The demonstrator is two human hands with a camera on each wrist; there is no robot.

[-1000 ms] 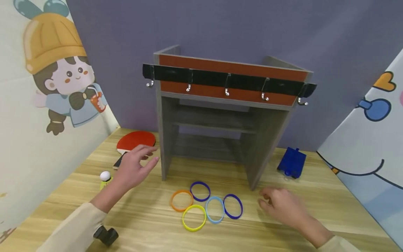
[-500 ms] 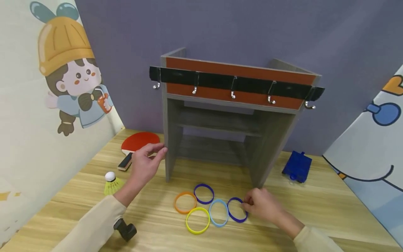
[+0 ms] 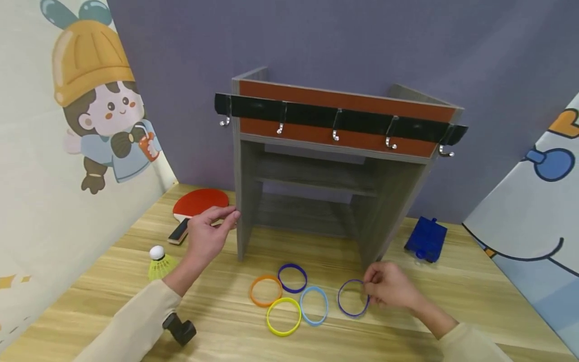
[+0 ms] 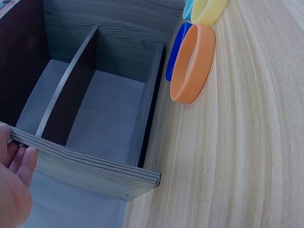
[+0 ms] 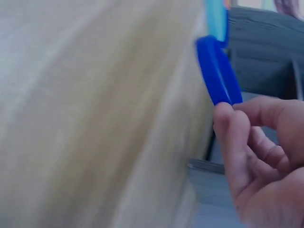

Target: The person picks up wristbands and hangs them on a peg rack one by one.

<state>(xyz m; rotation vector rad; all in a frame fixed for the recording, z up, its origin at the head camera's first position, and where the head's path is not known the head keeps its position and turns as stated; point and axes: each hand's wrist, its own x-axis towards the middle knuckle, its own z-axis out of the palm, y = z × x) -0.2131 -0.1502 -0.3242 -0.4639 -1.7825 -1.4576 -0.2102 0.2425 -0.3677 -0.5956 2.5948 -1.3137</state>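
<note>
In the head view my right hand (image 3: 391, 286) pinches the right-hand dark blue silicone wristband (image 3: 339, 300) between thumb and fingertips. The band (image 5: 213, 71) stands out from those fingertips in the right wrist view. My left hand (image 3: 208, 236) has its fingertips at the front edge of the grey wooden shelf's left side panel (image 4: 95, 164). To the left of the held band lie a light blue wristband (image 3: 301, 307), a yellow one (image 3: 283, 333), an orange one (image 4: 202, 66) and another dark blue one (image 3: 281, 282), close together on the table.
The shelf carries a black rail (image 3: 307, 108) with several silver hooks across its red front. A red table tennis bat (image 3: 201, 201) and a yellow shuttlecock (image 3: 159, 268) lie at the left. A blue plastic object (image 3: 426, 239) lies to the shelf's right.
My right hand has come in from the right, taken hold of the dark blue wristband and drawn it rightward from the light blue one. My left fingertips have moved to the shelf's side panel.
</note>
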